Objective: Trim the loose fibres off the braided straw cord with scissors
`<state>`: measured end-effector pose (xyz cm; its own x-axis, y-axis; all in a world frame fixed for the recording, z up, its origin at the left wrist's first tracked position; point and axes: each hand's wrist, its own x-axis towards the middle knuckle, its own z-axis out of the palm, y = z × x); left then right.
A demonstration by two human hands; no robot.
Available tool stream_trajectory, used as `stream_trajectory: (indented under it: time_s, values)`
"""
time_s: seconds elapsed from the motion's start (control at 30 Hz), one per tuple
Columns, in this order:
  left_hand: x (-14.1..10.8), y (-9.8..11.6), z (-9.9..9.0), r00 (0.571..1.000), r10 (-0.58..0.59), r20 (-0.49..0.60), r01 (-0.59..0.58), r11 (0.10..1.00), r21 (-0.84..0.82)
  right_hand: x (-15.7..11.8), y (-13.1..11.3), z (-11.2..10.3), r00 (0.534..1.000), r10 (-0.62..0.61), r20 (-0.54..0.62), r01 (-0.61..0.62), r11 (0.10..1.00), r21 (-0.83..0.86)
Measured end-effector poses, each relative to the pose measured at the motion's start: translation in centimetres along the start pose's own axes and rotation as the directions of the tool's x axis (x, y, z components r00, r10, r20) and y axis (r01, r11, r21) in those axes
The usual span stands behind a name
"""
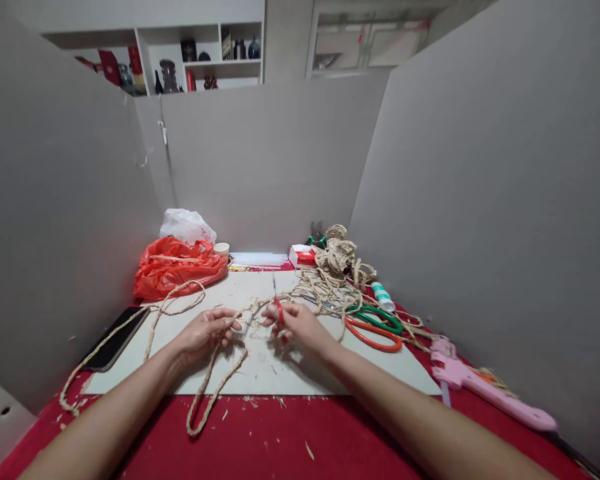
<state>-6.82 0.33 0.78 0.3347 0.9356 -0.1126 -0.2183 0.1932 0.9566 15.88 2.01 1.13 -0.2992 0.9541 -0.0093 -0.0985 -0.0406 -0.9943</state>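
We judge the work partly done: scraps [309, 451] litter the bench [350, 460], suggesting some trimming is complete, while loose fibres [255, 328] near frame centre look untrimmed. Our left hand [210, 333] pinches the rope [233, 371] just left of centre; our right hand [293, 327] grips the scissors [279, 311], blades pointing up the frame. The rope's loop hangs toward lower centre-left, long axis running lower left to upper right. We cannot tell where its ends lie.

Board [265, 383] on surface [260, 443]. Left: phone [125, 347] at board's edge, rope [111, 335] across it. Left rear: bag [180, 275], second bag [187, 227] behind it, cup [221, 249] just right. Right rear: rope heap [340, 257], box [303, 258] left of it. Right: glue gun [495, 391].
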Motion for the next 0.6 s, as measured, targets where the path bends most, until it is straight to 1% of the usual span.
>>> stream_trajectory:
  time_s: [0.1,0.23,0.37,0.4,0.43,0.47,0.53,0.6]
  values:
    - [-0.5,-0.2,0.9,1.0,0.013,0.022,-0.015,0.996,0.085,-0.6,1.6,1.2,0.996,0.066,0.06,-0.072,0.993,0.099]
    - [-1.1,-0.9,2.6,0.997,-0.011,0.078,-0.004,0.981,0.194,-0.9,2.1,0.9,0.982,0.14,0.123,-0.166,0.959,0.23]
    - [-1.5,-1.5,4.2,0.995,-0.04,0.088,0.014,0.961,0.276,-1.1,1.4,0.3,0.971,0.172,0.167,-0.223,0.9,0.373]
    - [-1.6,-1.5,4.5,0.996,-0.035,0.085,0.006,0.949,0.315,-1.1,1.1,0.1,0.968,0.178,0.175,-0.235,0.883,0.406]
    - [-1.5,-1.3,4.6,0.996,-0.006,0.087,-0.03,0.914,0.405,-1.2,0.8,0.0,0.966,0.184,0.179,-0.246,0.867,0.434]
    - [-1.5,-1.1,4.7,0.996,0.004,0.086,-0.043,0.891,0.452,-1.2,0.5,-0.1,0.965,0.19,0.178,-0.253,0.852,0.458]
    - [-1.4,-0.6,4.6,0.996,-0.004,0.088,-0.043,0.849,0.526,-1.3,-0.2,-0.3,0.969,0.187,0.161,-0.243,0.832,0.499]
    - [-1.3,-0.2,4.3,0.995,-0.04,0.097,-0.025,0.808,0.589,-1.3,-1.0,-0.7,0.981,0.16,0.107,-0.192,0.823,0.534]
